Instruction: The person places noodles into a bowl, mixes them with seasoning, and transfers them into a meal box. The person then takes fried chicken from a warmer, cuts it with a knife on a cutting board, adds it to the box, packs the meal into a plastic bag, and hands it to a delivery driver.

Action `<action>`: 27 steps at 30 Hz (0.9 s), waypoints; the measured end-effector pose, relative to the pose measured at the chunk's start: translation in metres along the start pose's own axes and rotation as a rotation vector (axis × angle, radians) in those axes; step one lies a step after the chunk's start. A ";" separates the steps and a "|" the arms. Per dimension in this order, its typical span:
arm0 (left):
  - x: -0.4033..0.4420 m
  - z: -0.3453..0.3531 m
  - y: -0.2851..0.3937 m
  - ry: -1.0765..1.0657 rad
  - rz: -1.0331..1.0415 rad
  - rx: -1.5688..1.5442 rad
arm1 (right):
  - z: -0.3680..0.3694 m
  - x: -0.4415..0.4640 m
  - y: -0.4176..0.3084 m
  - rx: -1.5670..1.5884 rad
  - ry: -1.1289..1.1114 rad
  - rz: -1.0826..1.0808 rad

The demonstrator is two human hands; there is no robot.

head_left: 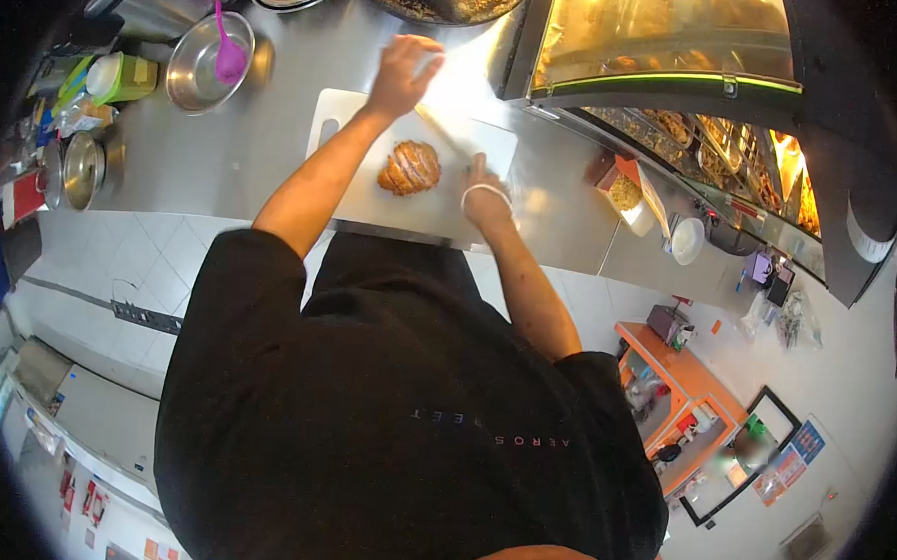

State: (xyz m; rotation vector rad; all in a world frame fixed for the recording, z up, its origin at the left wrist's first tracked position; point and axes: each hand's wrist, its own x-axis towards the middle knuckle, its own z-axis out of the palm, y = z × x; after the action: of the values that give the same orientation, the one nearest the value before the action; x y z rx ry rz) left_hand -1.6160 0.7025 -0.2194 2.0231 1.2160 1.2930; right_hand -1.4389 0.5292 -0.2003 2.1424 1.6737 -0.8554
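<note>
A golden-brown piece of food (pixel 410 168) with pale cuts across its top lies on a white cutting board (pixel 361 211). My right hand (pixel 486 200) is closed at the board's right side, a pale band around it. From its fingers a knife (pixel 443 130) slants up and left over the board, its blade blurred. My left hand (pixel 404 75) hovers around the board's far edge, thumb apart from the curled fingers, slightly smeared. It is clear of the food, and I see nothing held in it.
A steel bowl with a purple ladle (pixel 230 62) stands at the left. Behind the board is a dark round pan (pixel 441 1). A lit glass food cabinet (pixel 669 49) fills the right back. An open food box (pixel 625 193) and a white cup (pixel 686 240) stand right.
</note>
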 end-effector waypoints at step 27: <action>-0.215 -0.152 -0.038 0.013 -0.713 0.233 | -0.017 -0.015 0.094 1.362 0.121 -0.037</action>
State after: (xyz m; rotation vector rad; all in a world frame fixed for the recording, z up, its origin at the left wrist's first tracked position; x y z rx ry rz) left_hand -1.8040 0.5254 -0.2822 1.4733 1.9254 0.8360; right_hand -1.3467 0.5002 -0.1898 2.8973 1.2209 -2.3903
